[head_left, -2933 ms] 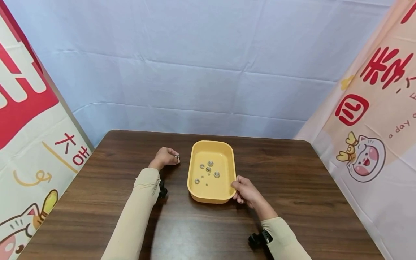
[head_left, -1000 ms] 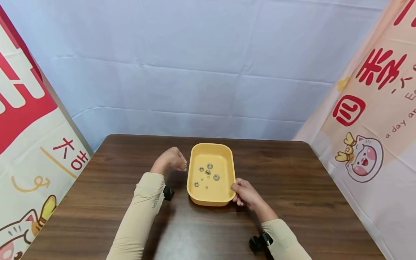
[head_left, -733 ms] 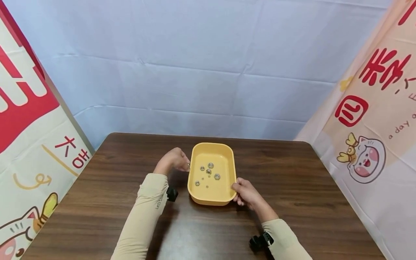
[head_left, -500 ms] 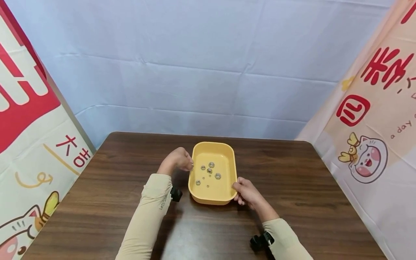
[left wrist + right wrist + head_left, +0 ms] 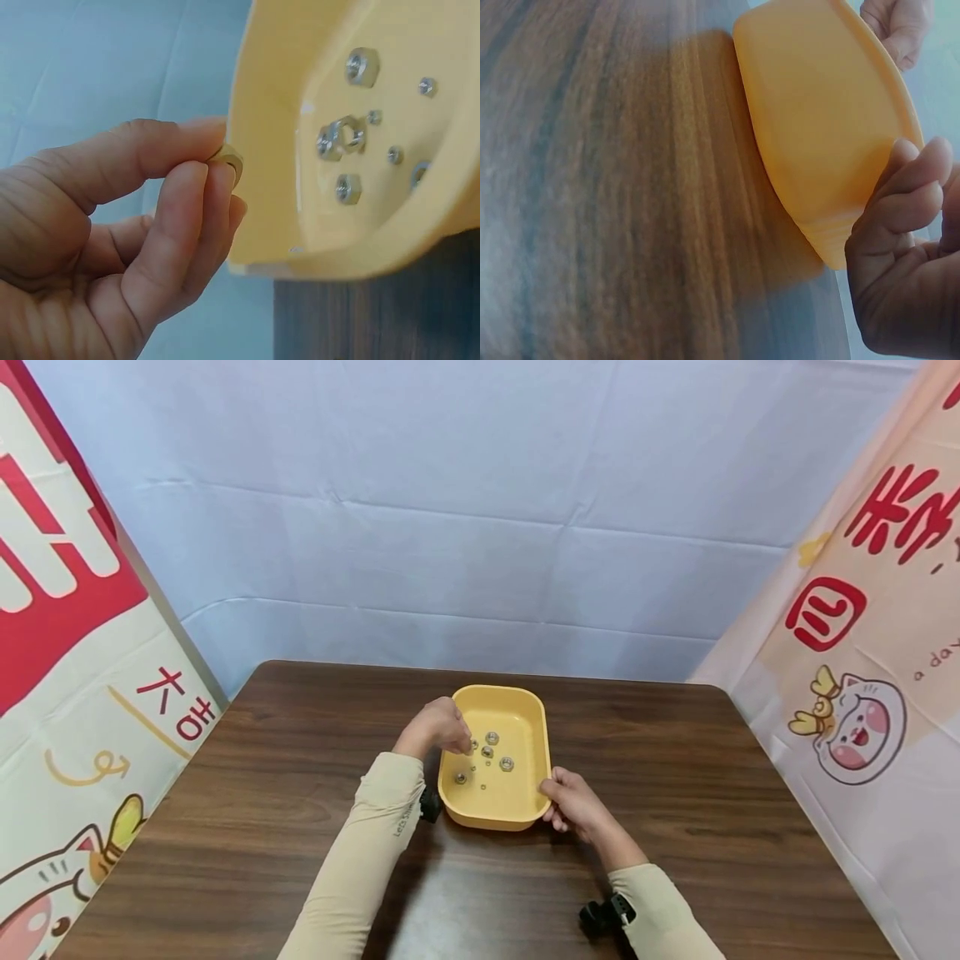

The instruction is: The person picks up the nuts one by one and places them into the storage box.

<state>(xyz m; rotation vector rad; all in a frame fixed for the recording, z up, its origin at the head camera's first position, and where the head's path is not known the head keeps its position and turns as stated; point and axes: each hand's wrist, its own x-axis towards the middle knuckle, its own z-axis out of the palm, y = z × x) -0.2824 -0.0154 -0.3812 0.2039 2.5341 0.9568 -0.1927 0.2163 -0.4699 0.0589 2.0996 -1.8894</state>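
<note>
My left hand (image 5: 441, 727) hovers over the left rim of a yellow rectangular tray (image 5: 495, 820). In the left wrist view, its thumb and fingertips pinch a metal hex nut (image 5: 229, 160), partly covered by the fingers. Gripping the tray's near right rim is my right hand (image 5: 573, 803), thumb on top and fingers underneath. Several silver hex nuts of different sizes lie on the tray's floor, among them a large nut (image 5: 507, 764), another large nut (image 5: 492, 737) and a tiny nut (image 5: 483, 787).
The tray stands on a dark wood-grain table (image 5: 675, 760). A pale blue cloth (image 5: 450, 527) hangs behind the table's far edge. Printed banners flank it, a left banner (image 5: 142, 727) and a right banner (image 5: 840, 710).
From beside the tray, my left hand has carried the pinched nut rightward until over the tray's left rim. My right hand has kept its grip, and the tray stays in place.
</note>
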